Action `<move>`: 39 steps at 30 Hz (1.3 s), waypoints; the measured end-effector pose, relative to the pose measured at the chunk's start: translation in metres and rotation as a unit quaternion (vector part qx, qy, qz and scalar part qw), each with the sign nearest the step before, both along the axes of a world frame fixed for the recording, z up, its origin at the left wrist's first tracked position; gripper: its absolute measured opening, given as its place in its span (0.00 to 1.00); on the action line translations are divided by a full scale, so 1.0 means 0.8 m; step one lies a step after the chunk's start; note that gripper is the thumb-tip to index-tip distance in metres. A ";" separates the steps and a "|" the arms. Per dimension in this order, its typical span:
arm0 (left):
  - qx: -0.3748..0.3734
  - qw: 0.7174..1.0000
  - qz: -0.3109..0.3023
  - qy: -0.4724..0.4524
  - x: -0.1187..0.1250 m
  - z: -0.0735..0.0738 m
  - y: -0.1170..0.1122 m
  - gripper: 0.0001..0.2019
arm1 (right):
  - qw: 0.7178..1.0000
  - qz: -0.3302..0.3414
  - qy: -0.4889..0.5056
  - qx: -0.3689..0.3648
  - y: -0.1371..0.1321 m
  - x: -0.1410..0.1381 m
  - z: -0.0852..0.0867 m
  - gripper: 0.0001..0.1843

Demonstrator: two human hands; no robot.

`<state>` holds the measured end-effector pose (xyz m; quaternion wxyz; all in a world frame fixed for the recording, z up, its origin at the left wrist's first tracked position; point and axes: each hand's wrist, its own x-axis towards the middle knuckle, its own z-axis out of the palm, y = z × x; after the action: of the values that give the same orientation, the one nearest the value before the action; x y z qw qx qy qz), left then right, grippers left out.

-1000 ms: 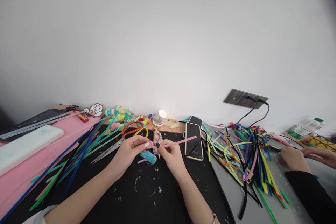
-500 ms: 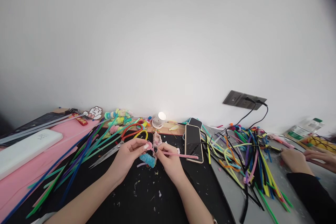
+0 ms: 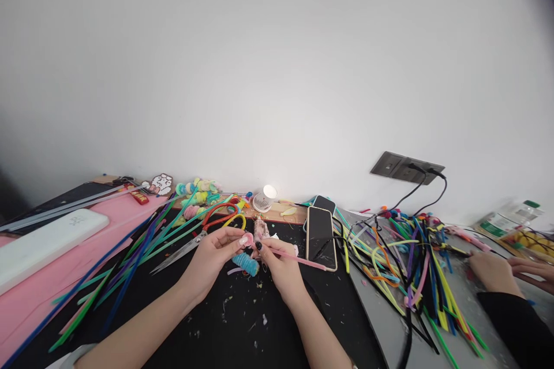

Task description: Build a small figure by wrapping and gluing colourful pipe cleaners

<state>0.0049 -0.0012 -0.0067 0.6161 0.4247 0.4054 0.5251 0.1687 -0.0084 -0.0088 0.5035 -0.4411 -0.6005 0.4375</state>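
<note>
My left hand and my right hand meet over the black mat. Between them sits a small coiled piece, pink at the top and blue below. The left fingers pinch the pink coil. My right hand pinches a pink pipe cleaner whose free end points right and down across a phone. Both hands are closed on their pieces.
Scissors with orange and yellow handles lie left of my hands among long pipe cleaners. A tangled pile of pipe cleaners lies to the right. Another person's hands work at the far right. A white case rests on pink paper.
The pink pipe cleaner's free end swung from pointing up and right to down and right across the phone. Both hands stayed close together at the coil.
</note>
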 end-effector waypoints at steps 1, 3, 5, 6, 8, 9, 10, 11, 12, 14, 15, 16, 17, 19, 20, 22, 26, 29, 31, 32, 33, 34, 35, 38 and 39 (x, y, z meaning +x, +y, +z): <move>-0.001 1.000 0.001 0.001 0.000 0.000 0.000 0.13 | 1.000 -0.001 0.001 -0.002 -0.001 -0.001 0.001 0.14; -0.003 1.000 0.002 -0.001 0.000 0.001 -0.001 0.13 | 1.000 -0.005 0.008 -0.010 -0.002 -0.002 0.004 0.14; -0.006 1.000 0.003 -0.007 0.000 0.001 -0.001 0.14 | 0.999 -0.014 0.025 -0.017 -0.003 -0.004 0.007 0.13; -0.009 1.000 0.003 -0.012 0.001 0.001 -0.001 0.14 | 0.999 -0.018 0.035 -0.020 -0.004 -0.005 0.008 0.13; -0.012 1.000 -0.001 -0.024 0.001 0.002 -0.001 0.14 | 0.998 -0.023 0.055 -0.025 -0.005 -0.007 0.010 0.12; -0.013 0.999 -0.005 -0.029 0.002 0.003 -0.001 0.14 | 0.997 -0.023 0.063 -0.027 -0.005 -0.007 0.011 0.12; -0.014 0.999 -0.009 -0.033 0.002 0.003 -0.001 0.14 | 0.997 -0.023 0.071 -0.029 -0.005 -0.007 0.011 0.11; -0.014 0.999 -0.013 -0.036 0.002 0.004 -0.002 0.14 | 0.996 -0.022 0.079 -0.031 -0.006 -0.008 0.010 0.11; -0.014 0.999 -0.016 -0.038 0.003 0.005 -0.002 0.14 | 0.995 -0.020 0.087 -0.033 -0.006 -0.008 0.010 0.11; -0.015 0.999 -0.020 -0.040 0.004 0.006 -0.004 0.14 | 0.994 -0.016 0.099 -0.040 -0.006 -0.008 0.008 0.10; -0.016 0.999 -0.021 -0.041 0.004 0.006 -0.004 0.14 | 0.994 -0.014 0.103 -0.042 -0.006 -0.008 0.008 0.10; -0.016 0.999 -0.023 -0.042 0.004 0.007 -0.005 0.14 | 0.994 -0.013 0.105 -0.042 -0.007 -0.008 0.007 0.10; -0.017 0.999 -0.024 -0.044 0.004 0.007 -0.005 0.14 | 0.994 -0.013 0.105 -0.042 -0.007 -0.008 0.007 0.10; -0.018 0.999 -0.023 -0.045 0.005 0.008 -0.005 0.14 | 0.994 -0.015 0.101 -0.045 -0.007 -0.008 0.007 0.11; -0.018 0.999 -0.022 -0.044 0.005 0.008 -0.005 0.14 | 0.994 -0.017 0.100 -0.048 -0.007 -0.009 0.007 0.11; -0.017 0.999 -0.018 -0.040 0.005 0.008 -0.004 0.15 | 0.993 -0.021 0.104 -0.057 -0.007 -0.009 0.007 0.11; -0.012 0.999 -0.017 -0.028 0.005 0.005 -0.004 0.14 | 0.990 -0.023 0.123 -0.065 -0.007 -0.011 0.008 0.09; -0.007 1.000 -0.017 -0.017 0.004 0.003 -0.004 0.15 | 0.989 -0.023 0.129 -0.067 -0.007 -0.011 0.008 0.09; -0.004 1.000 -0.016 -0.005 0.003 0.002 -0.003 0.15 | 0.990 -0.021 0.126 -0.062 -0.007 -0.011 0.008 0.08; -0.004 1.000 -0.015 0.002 0.003 0.002 -0.003 0.16 | 0.991 -0.021 0.123 -0.058 -0.007 -0.010 0.008 0.08; -0.004 1.000 -0.013 0.010 0.003 0.002 -0.003 0.16 | 0.991 -0.021 0.119 -0.054 -0.007 -0.010 0.008 0.08; -0.004 1.000 -0.012 0.018 0.003 0.003 -0.002 0.16 | 0.992 -0.023 0.115 -0.051 -0.007 -0.010 0.008 0.08; -0.004 1.000 -0.010 0.026 0.003 0.003 -0.002 0.16 | 0.992 -0.025 0.113 -0.050 -0.007 -0.010 0.008 0.08; 0.003 0.999 -0.008 0.044 0.002 0.006 -0.001 0.18 | 0.992 -0.029 0.111 -0.049 -0.007 -0.010 0.008 0.08; 0.008 0.999 -0.010 0.049 0.002 0.007 -0.001 0.18 | 0.992 -0.032 0.110 -0.049 -0.007 -0.010 0.008 0.08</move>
<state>0.0062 -0.0020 -0.0011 0.5975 0.4586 0.4267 0.5006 0.1610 -0.0137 -0.0022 0.5577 -0.4337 -0.5048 0.4960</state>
